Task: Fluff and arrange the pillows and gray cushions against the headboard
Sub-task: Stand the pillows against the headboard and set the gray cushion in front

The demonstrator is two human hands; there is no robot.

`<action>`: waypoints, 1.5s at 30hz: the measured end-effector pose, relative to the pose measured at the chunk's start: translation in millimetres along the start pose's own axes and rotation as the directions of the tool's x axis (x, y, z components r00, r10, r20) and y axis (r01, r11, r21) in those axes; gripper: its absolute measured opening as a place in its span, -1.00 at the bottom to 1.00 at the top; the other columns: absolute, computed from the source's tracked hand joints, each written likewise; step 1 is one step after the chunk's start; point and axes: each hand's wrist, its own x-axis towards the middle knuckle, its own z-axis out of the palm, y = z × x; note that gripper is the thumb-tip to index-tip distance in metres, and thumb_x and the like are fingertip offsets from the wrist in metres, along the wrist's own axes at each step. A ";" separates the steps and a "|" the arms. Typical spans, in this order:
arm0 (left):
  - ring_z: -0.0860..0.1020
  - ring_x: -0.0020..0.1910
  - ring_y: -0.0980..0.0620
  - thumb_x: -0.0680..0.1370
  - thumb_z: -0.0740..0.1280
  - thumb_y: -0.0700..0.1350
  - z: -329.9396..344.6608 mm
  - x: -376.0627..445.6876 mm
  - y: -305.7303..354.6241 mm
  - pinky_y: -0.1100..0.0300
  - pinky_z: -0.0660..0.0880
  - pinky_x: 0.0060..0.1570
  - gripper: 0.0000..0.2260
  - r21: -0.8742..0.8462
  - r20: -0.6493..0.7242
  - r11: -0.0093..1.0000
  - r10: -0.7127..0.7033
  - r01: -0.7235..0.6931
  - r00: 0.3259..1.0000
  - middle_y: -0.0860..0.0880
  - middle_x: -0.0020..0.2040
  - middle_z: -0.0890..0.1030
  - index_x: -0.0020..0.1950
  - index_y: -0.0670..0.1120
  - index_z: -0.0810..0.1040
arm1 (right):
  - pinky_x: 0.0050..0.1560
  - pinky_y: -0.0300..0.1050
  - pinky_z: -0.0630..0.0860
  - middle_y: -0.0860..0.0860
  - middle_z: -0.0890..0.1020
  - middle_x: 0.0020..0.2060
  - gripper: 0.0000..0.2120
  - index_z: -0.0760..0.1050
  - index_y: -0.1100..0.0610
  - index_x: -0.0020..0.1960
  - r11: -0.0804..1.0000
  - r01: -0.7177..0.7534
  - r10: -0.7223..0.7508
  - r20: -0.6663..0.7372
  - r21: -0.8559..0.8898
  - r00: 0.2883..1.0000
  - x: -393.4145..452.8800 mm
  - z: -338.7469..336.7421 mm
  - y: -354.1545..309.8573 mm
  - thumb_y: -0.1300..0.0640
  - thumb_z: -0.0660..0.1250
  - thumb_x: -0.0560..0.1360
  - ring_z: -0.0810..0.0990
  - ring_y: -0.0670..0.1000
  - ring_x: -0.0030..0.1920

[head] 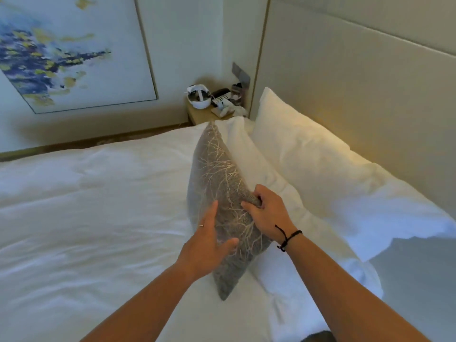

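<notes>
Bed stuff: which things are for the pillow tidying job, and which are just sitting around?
For the job: gray cushion, white pillows, headboard, left hand flat on the cushion, right hand gripping its edge.

Just around: painting, bedside table with a white helmet, duvet.

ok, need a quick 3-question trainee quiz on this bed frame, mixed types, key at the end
1. True or false: the gray cushion lies flat on the bed.
2. Which hand grips the cushion's upper edge? A) left hand B) right hand
3. Fill in: the white pillows lean against the ____.

Key
1. False; it stands on edge, leaning on a pillow.
2. B; the left hand only presses flat on its face.
3. headboard
</notes>
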 end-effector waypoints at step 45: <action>0.32 0.45 -0.01 0.64 0.17 -0.02 128.0 305.9 217.1 0.03 0.32 0.39 -0.62 0.663 0.140 0.709 0.197 -0.240 0.970 0.05 0.52 0.31 0.48 0.08 0.33 | 0.09 0.02 0.48 0.03 0.56 0.20 -0.45 0.33 0.01 0.36 0.789 -0.224 0.295 0.034 -0.572 0.955 126.5 -255.1 225.9 -0.27 0.24 0.49 0.54 0.11 0.16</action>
